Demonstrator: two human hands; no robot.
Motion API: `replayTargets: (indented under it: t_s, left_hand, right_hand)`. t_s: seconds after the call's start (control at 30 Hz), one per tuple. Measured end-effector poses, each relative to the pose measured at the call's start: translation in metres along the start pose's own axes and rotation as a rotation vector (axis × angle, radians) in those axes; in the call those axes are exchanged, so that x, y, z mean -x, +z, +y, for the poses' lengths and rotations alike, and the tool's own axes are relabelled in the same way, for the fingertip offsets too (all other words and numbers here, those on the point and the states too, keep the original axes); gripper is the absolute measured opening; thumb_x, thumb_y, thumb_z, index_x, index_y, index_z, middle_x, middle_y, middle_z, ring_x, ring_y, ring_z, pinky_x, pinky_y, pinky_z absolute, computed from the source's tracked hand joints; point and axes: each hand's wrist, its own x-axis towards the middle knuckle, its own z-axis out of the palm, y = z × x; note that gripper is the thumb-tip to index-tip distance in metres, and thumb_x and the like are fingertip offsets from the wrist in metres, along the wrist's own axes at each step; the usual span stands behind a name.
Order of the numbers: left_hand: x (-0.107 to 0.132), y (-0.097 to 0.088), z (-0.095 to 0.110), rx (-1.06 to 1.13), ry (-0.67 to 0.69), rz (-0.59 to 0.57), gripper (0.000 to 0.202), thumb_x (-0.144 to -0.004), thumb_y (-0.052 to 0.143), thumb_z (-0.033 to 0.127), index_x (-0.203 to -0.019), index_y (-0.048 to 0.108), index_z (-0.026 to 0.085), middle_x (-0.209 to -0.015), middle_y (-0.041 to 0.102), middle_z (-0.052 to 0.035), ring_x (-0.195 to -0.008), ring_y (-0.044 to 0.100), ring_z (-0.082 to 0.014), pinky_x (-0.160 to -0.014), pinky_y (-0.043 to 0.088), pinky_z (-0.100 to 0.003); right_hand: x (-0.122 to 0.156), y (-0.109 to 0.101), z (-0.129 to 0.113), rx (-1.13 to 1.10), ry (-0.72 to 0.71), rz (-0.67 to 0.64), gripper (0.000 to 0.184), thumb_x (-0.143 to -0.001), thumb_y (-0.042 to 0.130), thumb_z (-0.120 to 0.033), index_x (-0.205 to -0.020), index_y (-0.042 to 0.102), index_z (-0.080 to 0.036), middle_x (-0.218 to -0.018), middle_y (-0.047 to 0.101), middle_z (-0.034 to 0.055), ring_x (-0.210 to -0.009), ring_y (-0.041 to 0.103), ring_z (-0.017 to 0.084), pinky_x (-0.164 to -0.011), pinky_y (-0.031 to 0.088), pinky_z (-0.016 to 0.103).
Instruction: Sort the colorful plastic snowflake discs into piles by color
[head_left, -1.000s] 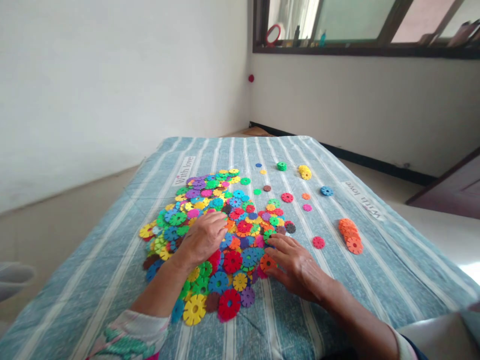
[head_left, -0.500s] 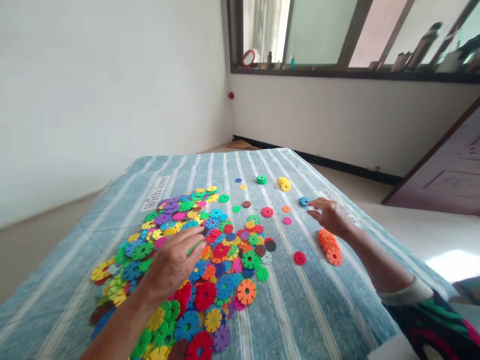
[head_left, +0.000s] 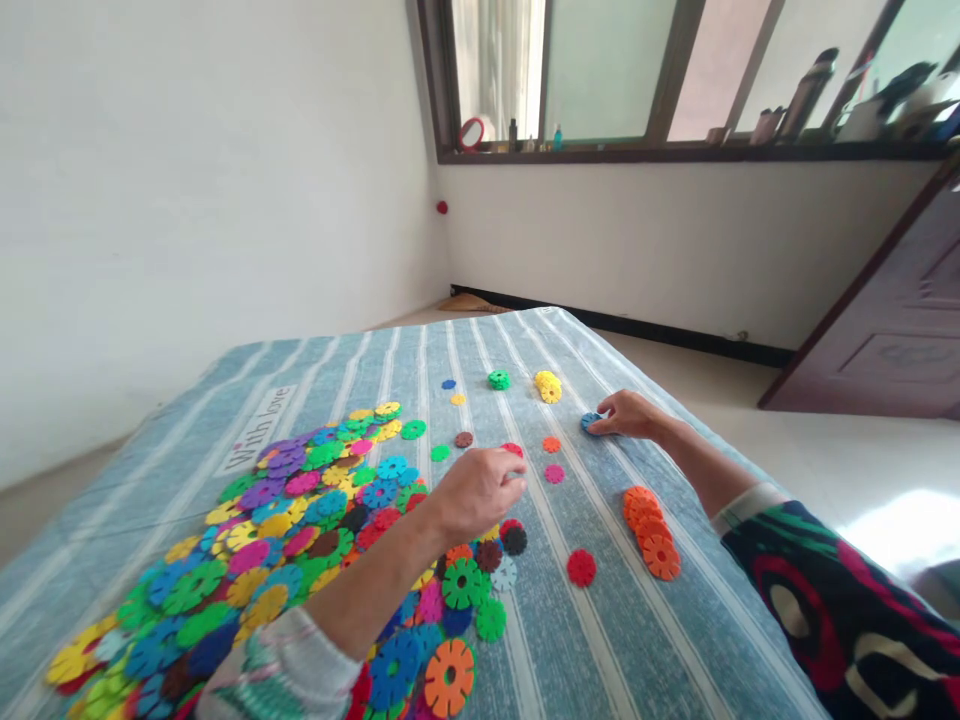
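My right hand [head_left: 626, 414] is at the far right of the table, thumb and fingers closed on a blue notched plastic disc [head_left: 591, 424] that lies at the cloth. Over the right edge of the large mixed pile of coloured notched discs [head_left: 262, 560], my left hand [head_left: 480, 492] is raised with its fingers curled together. Whatever it pinches is hidden by the fingers. Just behind its fingertips, a red disc [head_left: 512, 450] shows in part.
Overlapping orange discs [head_left: 651, 530] form a row at right. Yellow discs [head_left: 548, 386] and green discs [head_left: 499, 380] are stacked farther back. Single discs lie between, including a red one [head_left: 581, 568] and a pink one [head_left: 554, 474]. A striped cloth [head_left: 555, 640] covers the table.
My left hand has moved right and away from me, from above the pile to its right edge. My right hand has come down onto the blue disc. The view has turned slightly right.
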Motion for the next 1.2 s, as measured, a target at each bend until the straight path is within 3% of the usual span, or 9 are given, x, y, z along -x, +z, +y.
replayTargets:
  t_s: [0.1, 0.2, 0.27, 0.37, 0.43, 0.67, 0.83, 1.0, 1.2]
  left_hand:
    - [-0.04, 0.024, 0.008, 0.168, -0.125, -0.053, 0.015, -0.071, 0.058, 0.013, -0.056, 0.057, 0.016, -0.053, 0.047, 0.004, -0.057, 0.049, -0.0103, -0.058, 0.038, -0.023]
    - [-0.075, 0.048, 0.014, 0.275, -0.223, -0.065, 0.012, -0.069, 0.059, 0.009, -0.059, 0.059, 0.014, -0.055, 0.05, 0.003, -0.056, 0.051, -0.0097, -0.054, 0.039, -0.021]
    - [-0.095, 0.062, 0.019, 0.365, -0.322, -0.062, 0.008, -0.073, 0.056, 0.01, -0.073, 0.064, 0.012, -0.061, 0.056, 0.0, -0.056, 0.055, -0.0111, -0.049, 0.041, -0.02]
    - [-0.12, 0.078, 0.023, 0.48, -0.453, -0.039, 0.026, -0.075, 0.055, 0.008, -0.1, 0.064, 0.007, -0.076, 0.063, -0.0063, -0.062, 0.061, -0.0131, -0.046, 0.045, -0.019]
    - [-0.132, 0.085, 0.025, 0.527, -0.525, -0.025, 0.033, -0.075, 0.056, 0.006, -0.107, 0.062, 0.005, -0.08, 0.065, -0.0098, -0.064, 0.063, -0.014, -0.046, 0.047, -0.019]
    - [-0.146, 0.093, 0.023, 0.58, -0.648, 0.014, 0.023, -0.076, 0.06, 0.009, -0.098, 0.067, 0.008, -0.079, 0.069, -0.0118, -0.059, 0.064, -0.015, -0.044, 0.048, -0.02]
    - [-0.154, 0.097, 0.017, 0.549, -0.678, 0.056, 0.03, -0.076, 0.064, 0.011, -0.106, 0.066, 0.008, -0.082, 0.071, -0.013, -0.059, 0.066, -0.0146, -0.044, 0.045, -0.017]
    - [-0.163, 0.105, 0.008, 0.515, -0.673, 0.071, 0.029, -0.077, 0.063, 0.011, -0.106, 0.066, 0.009, -0.074, 0.071, -0.0103, -0.055, 0.066, -0.0154, -0.043, 0.047, -0.019]
    - [-0.167, 0.113, -0.002, 0.49, -0.628, 0.108, 0.022, -0.079, 0.062, 0.013, -0.099, 0.068, 0.009, -0.069, 0.07, -0.007, -0.052, 0.065, -0.0139, -0.046, 0.049, -0.02]
  right_hand:
    - [-0.008, -0.002, -0.001, -0.012, -0.004, -0.064, 0.039, -0.067, 0.075, -0.048, -0.087, 0.074, -0.015, -0.068, 0.067, 0.002, -0.064, 0.061, 0.016, -0.055, 0.04, 0.023]
    - [-0.014, -0.002, -0.003, -0.022, -0.013, -0.126, 0.033, -0.065, 0.075, -0.047, -0.072, 0.072, -0.015, -0.049, 0.055, -0.0028, -0.048, 0.054, 0.012, -0.049, 0.037, 0.023]
    - [-0.017, -0.003, -0.005, -0.024, -0.021, -0.152, 0.031, -0.062, 0.076, -0.045, -0.065, 0.069, -0.016, -0.045, 0.051, -0.0042, -0.045, 0.051, 0.011, -0.047, 0.035, 0.023]
    - [-0.021, -0.002, -0.006, -0.032, -0.02, -0.173, 0.028, -0.06, 0.077, -0.042, -0.061, 0.066, -0.016, -0.043, 0.05, -0.0046, -0.044, 0.051, 0.011, -0.046, 0.035, 0.022]
    - [-0.022, -0.002, -0.007, -0.039, -0.006, -0.173, 0.026, -0.059, 0.077, -0.039, -0.064, 0.067, -0.016, -0.043, 0.05, -0.0047, -0.043, 0.051, 0.011, -0.046, 0.036, 0.021]
    - [-0.025, -0.003, -0.008, -0.134, 0.003, -0.17, 0.025, -0.055, 0.08, -0.032, -0.069, 0.066, -0.016, -0.045, 0.053, -0.0057, -0.045, 0.053, 0.01, -0.045, 0.038, 0.02]
    - [-0.027, -0.003, -0.008, -0.258, 0.019, -0.193, 0.018, -0.06, 0.076, -0.025, -0.067, 0.062, -0.015, -0.046, 0.054, -0.0051, -0.047, 0.056, 0.01, -0.044, 0.042, 0.018]
    - [-0.028, 0.001, -0.009, -0.361, 0.055, -0.187, 0.018, -0.06, 0.075, -0.015, -0.068, 0.06, -0.015, -0.049, 0.058, -0.004, -0.048, 0.059, 0.011, -0.043, 0.045, 0.017]
    - [-0.032, 0.004, -0.004, -0.483, 0.069, -0.195, 0.022, -0.062, 0.078, -0.017, -0.072, 0.058, -0.016, -0.048, 0.06, -0.0033, -0.047, 0.06, 0.012, -0.041, 0.046, 0.018]
